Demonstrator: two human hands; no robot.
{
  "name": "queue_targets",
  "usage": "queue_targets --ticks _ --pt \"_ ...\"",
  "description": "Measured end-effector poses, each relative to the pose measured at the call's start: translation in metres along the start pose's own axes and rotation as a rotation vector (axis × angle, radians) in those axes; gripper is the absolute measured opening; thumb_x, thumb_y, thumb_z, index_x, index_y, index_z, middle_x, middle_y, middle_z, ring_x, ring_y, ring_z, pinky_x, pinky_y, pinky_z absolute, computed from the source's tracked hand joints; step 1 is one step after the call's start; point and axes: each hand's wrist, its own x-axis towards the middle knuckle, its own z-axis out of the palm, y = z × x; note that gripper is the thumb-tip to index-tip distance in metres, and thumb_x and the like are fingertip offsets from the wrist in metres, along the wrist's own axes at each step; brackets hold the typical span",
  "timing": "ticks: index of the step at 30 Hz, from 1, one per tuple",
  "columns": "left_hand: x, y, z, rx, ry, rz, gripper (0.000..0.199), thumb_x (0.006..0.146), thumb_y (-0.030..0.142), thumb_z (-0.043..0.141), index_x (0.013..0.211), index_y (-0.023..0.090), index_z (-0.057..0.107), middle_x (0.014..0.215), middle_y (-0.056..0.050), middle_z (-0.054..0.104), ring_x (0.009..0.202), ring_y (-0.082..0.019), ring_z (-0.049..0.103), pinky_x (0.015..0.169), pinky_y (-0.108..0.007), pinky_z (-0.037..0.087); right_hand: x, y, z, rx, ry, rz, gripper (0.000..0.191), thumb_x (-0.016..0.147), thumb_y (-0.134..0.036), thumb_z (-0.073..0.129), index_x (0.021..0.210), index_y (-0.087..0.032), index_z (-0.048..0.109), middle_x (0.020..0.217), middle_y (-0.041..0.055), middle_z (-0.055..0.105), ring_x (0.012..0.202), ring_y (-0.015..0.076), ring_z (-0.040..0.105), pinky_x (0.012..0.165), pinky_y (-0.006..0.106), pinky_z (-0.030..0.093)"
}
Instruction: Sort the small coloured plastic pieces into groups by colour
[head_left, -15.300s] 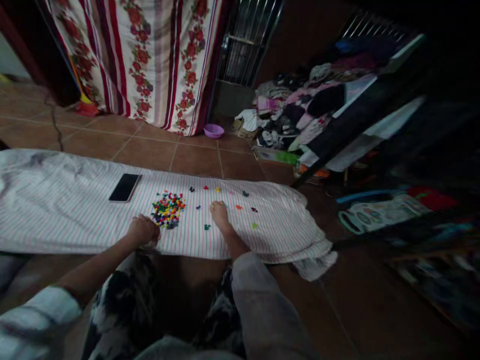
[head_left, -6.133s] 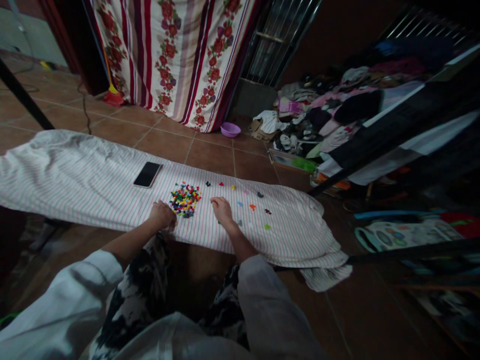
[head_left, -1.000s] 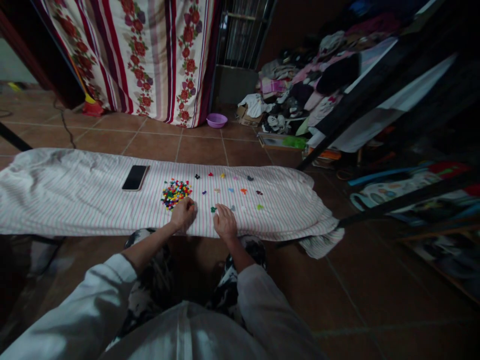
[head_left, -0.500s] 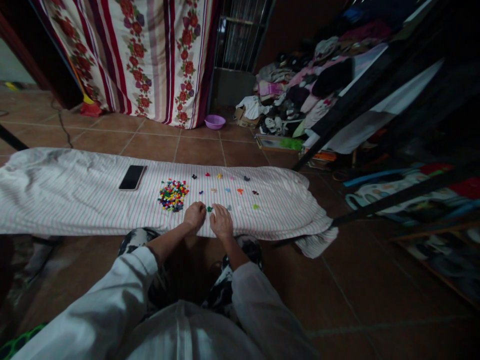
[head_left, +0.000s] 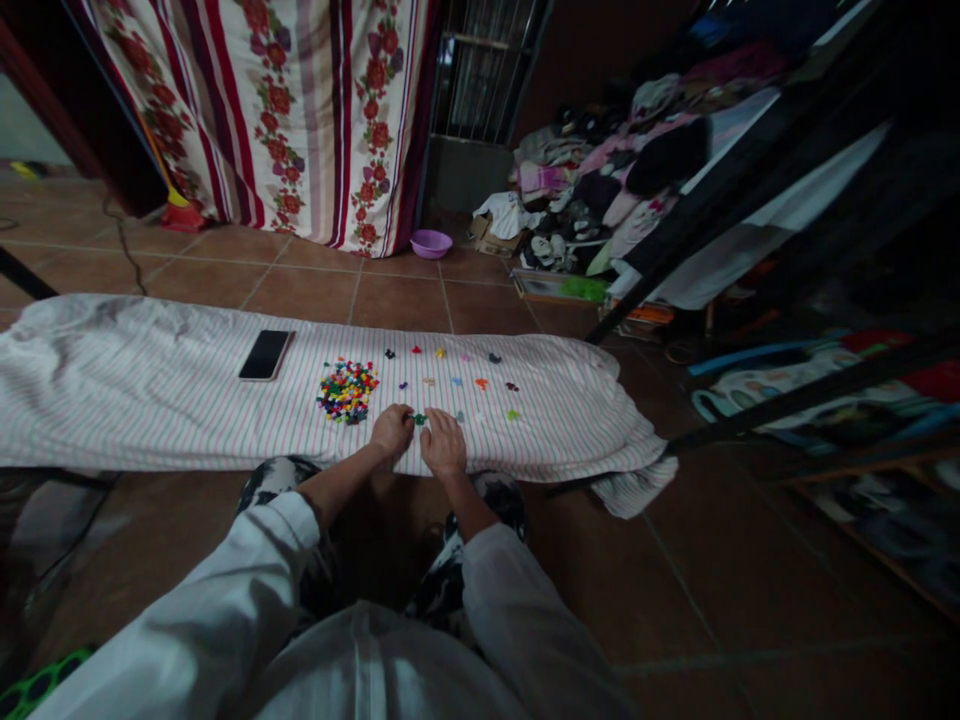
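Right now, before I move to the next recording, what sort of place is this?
Probably a room in a home: a floral curtain hangs ahead, clothes lie heaped beyond the striped cloth, and a broom stands near the curtain.

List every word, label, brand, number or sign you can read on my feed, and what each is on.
None can be read.
Phone: dark screen, no text shows.
Pieces: too small to tell if marked.
Box: any print is too small and dim to read.
Patterned item at far right: any lettering is too blurred to read.
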Motion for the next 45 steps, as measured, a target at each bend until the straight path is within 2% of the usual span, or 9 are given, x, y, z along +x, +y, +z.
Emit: queue_targets --ticks 5,10,20,23,26,28,32,36,45 --pt "0.0 -0.001 0.001 -0.022 0.016 0.021 0.03 0.084 0.013 0.051 0.109 0.017 0.067 0.11 -0.01 0.069 0.104 -0.018 0.063 0.097 -0.03 0.046 0.006 0.002 -0.005 -0.05 -0.063 -0.006 0.041 0.091 -0.023 0.044 0.128 -0.013 0.057 0.126 0.0124 0.062 0.116 0.0239 0.052 0.101 0.039 0.04" --pt "-0.003 -0.011 -0.004 -0.023 0.035 0.033 0.03 0.086 0.013 0.048 0.108 0.017 0.068 0.108 -0.009 0.07 0.101 -0.017 0.064 0.095 -0.029 0.047 0.014 0.01 -0.013 -0.067 -0.133 -0.106 0.041 0.089 -0.026 0.048 0.127 -0.015 0.059 0.121 0.0115 0.064 0.111 0.0258 0.053 0.1 0.04 0.039" --pt "-0.023 -0.048 -0.039 0.022 0.12 0.099 0.024 0.086 0.018 0.049 0.098 0.019 0.069 0.1 -0.007 0.067 0.098 -0.018 0.062 0.092 -0.031 0.049 0.009 0.022 -0.008 -0.015 -0.073 -0.23 0.042 0.094 -0.029 0.043 0.129 -0.009 0.056 0.124 0.0155 0.061 0.116 0.0262 0.049 0.1 0.042 0.04" --pt "-0.025 -0.066 -0.055 0.068 0.209 0.076 0.025 0.087 0.019 0.046 0.097 0.02 0.07 0.105 -0.009 0.064 0.105 -0.022 0.058 0.094 -0.036 0.048 0.009 0.023 -0.006 0.008 -0.043 -0.245 0.041 0.094 -0.029 0.044 0.127 -0.008 0.057 0.123 0.016 0.062 0.116 0.0266 0.049 0.1 0.042 0.041" --pt "-0.028 -0.087 -0.068 0.25 0.41 0.035 0.025 0.088 0.025 0.048 0.098 0.023 0.071 0.103 -0.009 0.063 0.103 -0.024 0.057 0.088 -0.036 0.05 0.009 0.023 -0.006 0.01 -0.039 -0.246 0.04 0.094 -0.028 0.044 0.127 -0.01 0.058 0.122 0.0155 0.062 0.115 0.0271 0.05 0.1 0.043 0.041" --pt "-0.032 -0.099 -0.073 0.318 0.453 0.078 0.026 0.089 0.029 0.047 0.101 0.023 0.07 0.107 -0.01 0.064 0.104 -0.025 0.056 0.091 -0.038 0.049 0.01 0.023 -0.006 0.005 -0.041 -0.244 0.04 0.093 -0.028 0.044 0.127 -0.011 0.058 0.121 0.0154 0.062 0.114 0.0274 0.05 0.099 0.044 0.041" --pt "-0.034 -0.115 -0.073 0.366 0.407 0.169 0.034 0.092 0.03 0.042 0.111 0.019 0.067 0.12 -0.012 0.064 0.112 -0.027 0.054 0.101 -0.043 0.044 0.01 0.023 -0.006 0.002 -0.033 -0.241 0.039 0.093 -0.027 0.045 0.126 -0.012 0.058 0.121 0.0151 0.062 0.113 0.0271 0.05 0.098 0.043 0.042" --pt "-0.025 -0.121 -0.068 0.385 0.365 0.173 0.043 0.094 0.033 0.037 0.124 0.014 0.061 0.136 -0.013 0.056 0.129 -0.03 0.044 0.108 -0.047 0.037 0.009 0.022 -0.005 0.008 -0.006 -0.245 0.038 0.092 -0.026 0.045 0.124 -0.011 0.059 0.119 0.015 0.063 0.112 0.0268 0.051 0.097 0.042 0.042" --pt "0.01 -0.11 -0.067 0.449 0.228 0.139 0.051 0.096 0.035 0.029 0.137 0.016 0.052 0.149 -0.011 0.045 0.142 -0.029 0.034 0.115 -0.049 0.028 0.01 0.024 -0.005 -0.019 -0.006 -0.253 0.036 0.091 -0.025 0.047 0.121 -0.01 0.06 0.117 0.0146 0.064 0.11 0.0265 0.052 0.096 0.042 0.043"
